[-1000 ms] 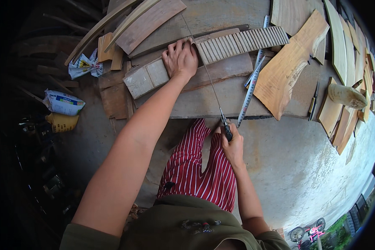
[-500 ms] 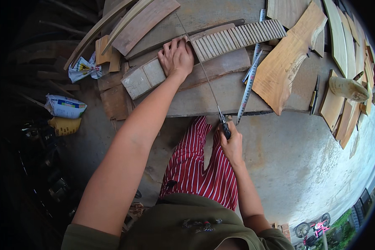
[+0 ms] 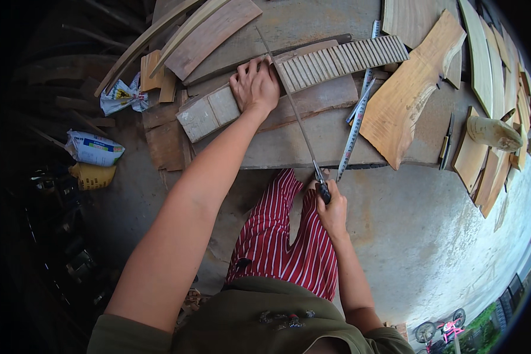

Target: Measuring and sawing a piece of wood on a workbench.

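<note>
My left hand (image 3: 255,85) presses on a long, pale, curved wooden piece (image 3: 342,61), fingers bent over it beside the saw blade. Its right part carries many close crosswise cuts; its left end shows a few lines. My right hand (image 3: 331,209) is closed round the dark handle of a handsaw (image 3: 302,131), whose long thin blade crosses the piece just right of my left fingers. Under the piece lie reddish-brown boards (image 3: 312,109). A tape measure (image 3: 351,141) runs beneath its right part, with a pen-like thin tool (image 3: 366,97) on it.
The worktable (image 3: 265,150) carries a live-edge board (image 3: 407,94), stacked planks (image 3: 478,71), curved slats (image 3: 192,32), a pale cylindrical object (image 3: 492,134) and a dark slim tool (image 3: 446,141). Sacks (image 3: 94,147) lie at left; a pink bicycle (image 3: 445,327) stands on the floor at lower right.
The saw and my right hand have shifted slightly, most recently back toward my body. My left hand stays on the pale piece. The whole view has wobbled slightly.
</note>
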Demonstrator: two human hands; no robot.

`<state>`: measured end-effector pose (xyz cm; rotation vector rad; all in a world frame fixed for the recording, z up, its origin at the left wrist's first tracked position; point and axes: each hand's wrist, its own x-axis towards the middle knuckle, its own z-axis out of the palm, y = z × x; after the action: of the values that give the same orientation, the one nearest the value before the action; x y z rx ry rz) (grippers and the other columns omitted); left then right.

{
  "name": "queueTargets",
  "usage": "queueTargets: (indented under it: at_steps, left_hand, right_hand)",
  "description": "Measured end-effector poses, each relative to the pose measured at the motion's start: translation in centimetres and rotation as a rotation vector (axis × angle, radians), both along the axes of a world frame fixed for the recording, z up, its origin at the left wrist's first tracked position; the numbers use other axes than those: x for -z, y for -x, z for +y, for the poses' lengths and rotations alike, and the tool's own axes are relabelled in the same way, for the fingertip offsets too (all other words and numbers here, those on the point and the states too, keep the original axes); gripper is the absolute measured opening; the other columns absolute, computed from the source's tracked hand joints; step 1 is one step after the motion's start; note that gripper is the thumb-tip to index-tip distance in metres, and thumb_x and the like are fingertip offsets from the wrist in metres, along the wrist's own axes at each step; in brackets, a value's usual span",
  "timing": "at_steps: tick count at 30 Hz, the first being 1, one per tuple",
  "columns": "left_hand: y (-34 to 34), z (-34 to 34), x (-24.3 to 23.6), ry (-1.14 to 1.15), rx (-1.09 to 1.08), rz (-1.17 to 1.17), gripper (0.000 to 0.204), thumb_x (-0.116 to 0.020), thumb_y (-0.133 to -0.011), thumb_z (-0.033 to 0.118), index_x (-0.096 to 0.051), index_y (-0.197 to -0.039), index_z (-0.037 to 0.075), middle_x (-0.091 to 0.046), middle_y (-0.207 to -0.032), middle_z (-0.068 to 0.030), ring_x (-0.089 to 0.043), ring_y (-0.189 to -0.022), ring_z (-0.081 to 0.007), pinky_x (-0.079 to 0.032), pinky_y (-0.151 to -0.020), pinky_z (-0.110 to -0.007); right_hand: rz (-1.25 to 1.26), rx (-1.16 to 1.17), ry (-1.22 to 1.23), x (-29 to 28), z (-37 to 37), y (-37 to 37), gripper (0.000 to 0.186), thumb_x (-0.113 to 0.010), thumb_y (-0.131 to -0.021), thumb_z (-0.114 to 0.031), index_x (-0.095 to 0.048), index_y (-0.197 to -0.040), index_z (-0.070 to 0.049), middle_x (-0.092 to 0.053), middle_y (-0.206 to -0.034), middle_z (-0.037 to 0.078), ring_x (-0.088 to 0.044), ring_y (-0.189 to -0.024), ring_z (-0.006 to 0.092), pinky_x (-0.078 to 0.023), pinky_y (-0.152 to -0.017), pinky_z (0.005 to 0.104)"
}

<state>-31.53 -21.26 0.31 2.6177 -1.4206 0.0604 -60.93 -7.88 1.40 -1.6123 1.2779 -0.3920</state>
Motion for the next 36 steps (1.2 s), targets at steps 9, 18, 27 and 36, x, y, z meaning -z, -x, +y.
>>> queueTargets:
  at_steps: [9,18,27,36]
  left_hand:
    - [0.9,-0.4,0.3,-0.002,0.037,0.000,0.036,-0.047,-0.101,0.030,-0.065,-0.128,0.015,-0.061,-0.131,-0.0004,-0.052,-0.123,-0.0231,-0.034,-0.105,-0.044]
    - [0.0,0.2,0.1,0.021,0.010,-0.002,0.035,-0.050,-0.098,0.031,-0.067,-0.126,0.018,-0.061,-0.130,-0.0011,-0.048,-0.125,-0.0230,-0.031,-0.105,-0.044]
    - [0.1,0.1,0.5,-0.006,0.018,0.006,0.036,-0.048,-0.100,0.031,-0.065,-0.129,0.017,-0.061,-0.131,-0.0008,-0.049,-0.125,-0.0231,-0.032,-0.105,-0.044]
    - [0.5,-0.5,0.3,0.005,0.030,0.033,0.038,-0.047,-0.100,0.033,-0.065,-0.129,0.018,-0.061,-0.131,-0.0024,-0.048,-0.126,-0.0237,-0.031,-0.106,-0.044]
  right_hand:
    - [-0.002,0.062,0.000,-0.3,-6.3,-7.3,0.017,-0.064,-0.092,-0.015,-0.054,-0.093,-0.001,-0.060,-0.072,0.028,-0.061,-0.074,0.0494,-0.046,-0.063,0.0523]
    - [-0.008,0.044,-0.099,-2.4,-1.0,-1.6,0.013,-0.063,-0.091,-0.013,-0.056,-0.093,-0.003,-0.058,-0.067,0.024,-0.063,-0.070,0.0464,-0.048,-0.062,0.0497]
    - [-0.019,0.037,-0.072,-0.5,-4.1,-4.9,0.015,-0.063,-0.090,-0.013,-0.054,-0.096,-0.002,-0.060,-0.071,0.026,-0.062,-0.074,0.0480,-0.047,-0.063,0.0521]
    - [-0.037,0.055,-0.008,-0.1,-3.8,-4.3,0.013,-0.063,-0.090,-0.012,-0.056,-0.096,-0.003,-0.059,-0.070,0.026,-0.062,-0.071,0.0476,-0.047,-0.062,0.0510]
